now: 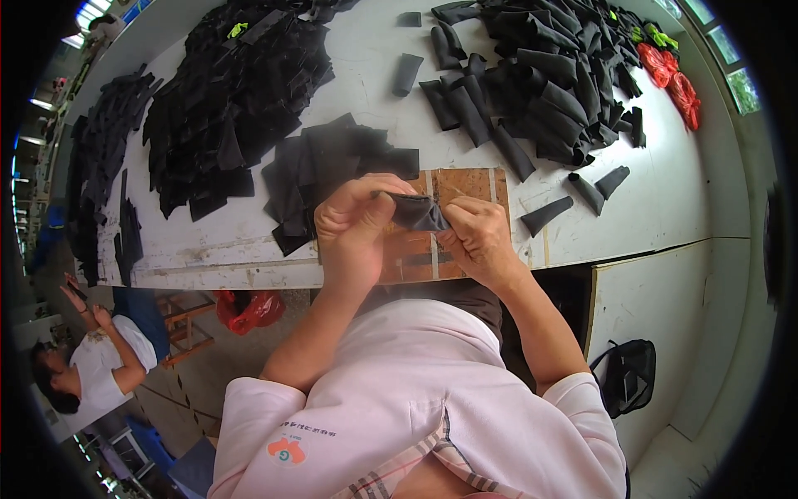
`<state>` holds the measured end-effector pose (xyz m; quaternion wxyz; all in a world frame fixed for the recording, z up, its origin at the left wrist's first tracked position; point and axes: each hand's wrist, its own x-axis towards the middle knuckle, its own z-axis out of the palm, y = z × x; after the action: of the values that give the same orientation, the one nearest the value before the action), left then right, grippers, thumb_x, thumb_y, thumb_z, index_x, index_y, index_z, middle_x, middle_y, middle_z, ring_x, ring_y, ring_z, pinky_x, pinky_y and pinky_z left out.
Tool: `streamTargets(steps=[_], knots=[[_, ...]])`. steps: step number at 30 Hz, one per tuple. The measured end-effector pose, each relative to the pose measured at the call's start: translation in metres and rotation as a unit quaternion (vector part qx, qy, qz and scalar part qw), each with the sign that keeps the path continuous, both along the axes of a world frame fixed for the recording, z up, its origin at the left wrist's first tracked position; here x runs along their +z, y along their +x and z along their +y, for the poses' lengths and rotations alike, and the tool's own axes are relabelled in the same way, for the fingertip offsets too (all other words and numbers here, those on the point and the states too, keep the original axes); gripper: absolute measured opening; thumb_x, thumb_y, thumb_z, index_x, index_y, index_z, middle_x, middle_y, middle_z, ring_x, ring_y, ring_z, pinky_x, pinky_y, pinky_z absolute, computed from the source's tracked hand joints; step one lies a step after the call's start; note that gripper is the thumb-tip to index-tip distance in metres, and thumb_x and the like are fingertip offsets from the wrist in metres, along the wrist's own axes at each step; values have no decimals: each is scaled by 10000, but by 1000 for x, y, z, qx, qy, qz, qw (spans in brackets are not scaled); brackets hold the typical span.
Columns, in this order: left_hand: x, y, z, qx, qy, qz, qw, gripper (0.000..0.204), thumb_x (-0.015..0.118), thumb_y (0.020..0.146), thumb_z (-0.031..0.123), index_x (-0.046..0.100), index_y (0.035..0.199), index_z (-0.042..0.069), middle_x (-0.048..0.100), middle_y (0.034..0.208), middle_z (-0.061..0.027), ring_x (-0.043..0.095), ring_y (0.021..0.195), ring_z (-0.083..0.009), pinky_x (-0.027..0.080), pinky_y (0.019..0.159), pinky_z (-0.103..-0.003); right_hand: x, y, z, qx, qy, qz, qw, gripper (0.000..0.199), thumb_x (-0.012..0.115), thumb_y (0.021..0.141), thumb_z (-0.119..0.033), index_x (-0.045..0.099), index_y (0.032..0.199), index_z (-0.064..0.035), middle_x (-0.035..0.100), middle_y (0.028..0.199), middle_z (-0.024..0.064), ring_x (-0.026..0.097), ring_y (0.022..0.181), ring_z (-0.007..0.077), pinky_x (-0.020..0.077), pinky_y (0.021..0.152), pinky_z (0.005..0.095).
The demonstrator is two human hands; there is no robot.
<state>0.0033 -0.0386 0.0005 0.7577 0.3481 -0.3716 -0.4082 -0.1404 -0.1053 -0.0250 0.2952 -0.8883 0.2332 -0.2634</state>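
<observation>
a: head view, quick pass. left hand (356, 218) and right hand (475, 234) both up over the near edge of the white table (665, 208), each pinching one dark fabric piece (418, 211) between them.

b: grip state?

a: left hand clenched on the left end of the piece, thumb and fingers folded over it. right hand grasping the right end, fingertips closed on the cloth. piece is held above a brown board (465, 187) that lies on the table, just in front of the person's chest.

b: flat or rolled?

a: partly folded, looks like a small tube or sleeve shape, can't tell more, hands cover much of it.

b: what else is on the table?

a: loose stack of flat black pieces (332, 162) just behind the left hand, near touching the board. bigger heap of flat black pieces (241, 91) further back left. big pile of rolled black tubes (540, 75) back right, a few strays near the front edge, one rolled tube (546, 214) just right of the board. red bags (675, 83) at the far right end of the table.

b: off the table?

a: red plastic bag (249, 309) under the table edge, black bag (628, 374) on the floor at right, another person (100, 366) in a white top low left, well apart.
</observation>
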Motion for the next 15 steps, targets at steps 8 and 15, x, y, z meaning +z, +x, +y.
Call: streamTargets(steps=[8,15], knots=[[-15,-2,8,29,122,-83,989,103,556,836,96,581,843,-4,607,816,-55,531,705,-68,435,647,-220,47,-6,-9,77,79,21,994,230,614,772,-221,569,669,-20,503,501,88,522,456,239,372,421,344],[-85,62,-36,279,246,-484,792,307,612,697,40,527,991,23,549,943,-138,531,885,-268,428,757,-342,80,-27,-131,-121,363,-340,859,469,407,891,-418,603,852,6,507,596,11,424,525,66,364,511,188]])
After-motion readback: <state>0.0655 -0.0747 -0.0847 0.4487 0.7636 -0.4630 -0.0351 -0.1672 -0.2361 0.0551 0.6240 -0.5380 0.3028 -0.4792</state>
